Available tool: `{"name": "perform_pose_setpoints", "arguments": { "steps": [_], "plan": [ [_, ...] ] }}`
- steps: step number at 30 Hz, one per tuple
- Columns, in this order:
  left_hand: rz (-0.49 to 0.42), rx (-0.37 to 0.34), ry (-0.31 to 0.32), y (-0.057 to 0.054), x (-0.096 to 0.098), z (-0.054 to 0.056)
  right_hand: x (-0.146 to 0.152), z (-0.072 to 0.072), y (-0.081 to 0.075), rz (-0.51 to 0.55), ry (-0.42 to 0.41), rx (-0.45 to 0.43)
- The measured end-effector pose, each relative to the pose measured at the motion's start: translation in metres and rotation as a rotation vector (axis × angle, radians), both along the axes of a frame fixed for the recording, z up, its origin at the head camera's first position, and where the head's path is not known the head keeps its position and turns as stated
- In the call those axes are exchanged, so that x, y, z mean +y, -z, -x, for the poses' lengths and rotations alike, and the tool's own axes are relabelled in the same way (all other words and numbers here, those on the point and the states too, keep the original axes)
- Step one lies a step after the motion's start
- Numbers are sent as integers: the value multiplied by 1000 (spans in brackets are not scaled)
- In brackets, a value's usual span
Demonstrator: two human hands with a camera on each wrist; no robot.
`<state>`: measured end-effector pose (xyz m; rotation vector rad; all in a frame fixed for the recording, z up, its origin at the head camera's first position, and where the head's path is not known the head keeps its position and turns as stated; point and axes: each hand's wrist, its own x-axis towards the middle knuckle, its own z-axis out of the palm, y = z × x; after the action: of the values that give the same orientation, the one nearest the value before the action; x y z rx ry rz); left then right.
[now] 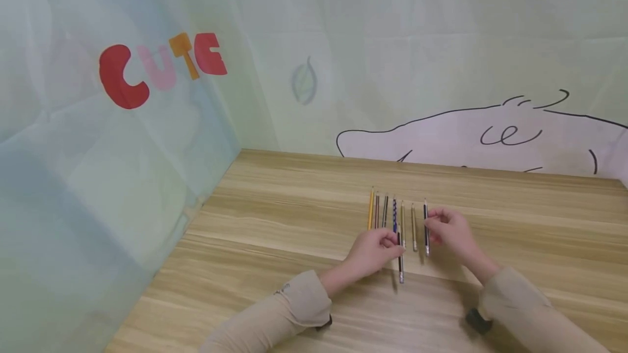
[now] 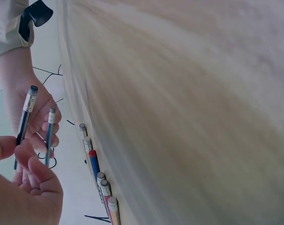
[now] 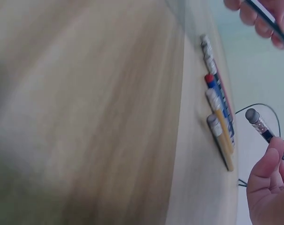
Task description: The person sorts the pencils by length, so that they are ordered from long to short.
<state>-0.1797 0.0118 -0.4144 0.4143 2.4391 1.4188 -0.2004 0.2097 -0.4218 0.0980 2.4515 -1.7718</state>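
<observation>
Between its thumb and fingers, my left hand (image 1: pixel 374 253) pinches a black pencil (image 1: pixel 400 264), its eraser end toward me and lifted over the table. A second dark pencil (image 1: pixel 426 226) is pinched in my right hand (image 1: pixel 452 233), to the right of the row. In the left wrist view both pencils appear raised, eraser ends up. Lying side by side near the hands are a yellow pencil (image 1: pixel 370 208), a dark red pencil (image 1: pixel 377 210), a black pencil (image 1: pixel 385 211), a blue patterned pencil (image 1: pixel 394 212) and two tan pencils. My left hand hides some lower ends.
The wood-grain table (image 1: pixel 275 206) meets a printed cloth backdrop (image 1: pixel 392 70) at its back and left edges. Red, pink and orange letters mark the left side. A dark wrist strap piece (image 1: pixel 478 321) shows under the right sleeve.
</observation>
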Motion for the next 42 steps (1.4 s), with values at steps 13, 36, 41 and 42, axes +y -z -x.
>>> {"name": "perform_pose_setpoints", "arguments": {
  "steps": [13,36,41,42],
  "plan": [
    [-4,-13,-1,4,-2,2,-1,20,13,-116,15,-71],
    [12,-6,-12,4,-1,4,-7,33,22,-269,24,-126],
    [11,-9,-12,3,-1,4,-9,34,20,-300,23,-120],
    [12,-10,-13,3,-1,4,-9,34,20,-303,23,-121]
  ]
}}
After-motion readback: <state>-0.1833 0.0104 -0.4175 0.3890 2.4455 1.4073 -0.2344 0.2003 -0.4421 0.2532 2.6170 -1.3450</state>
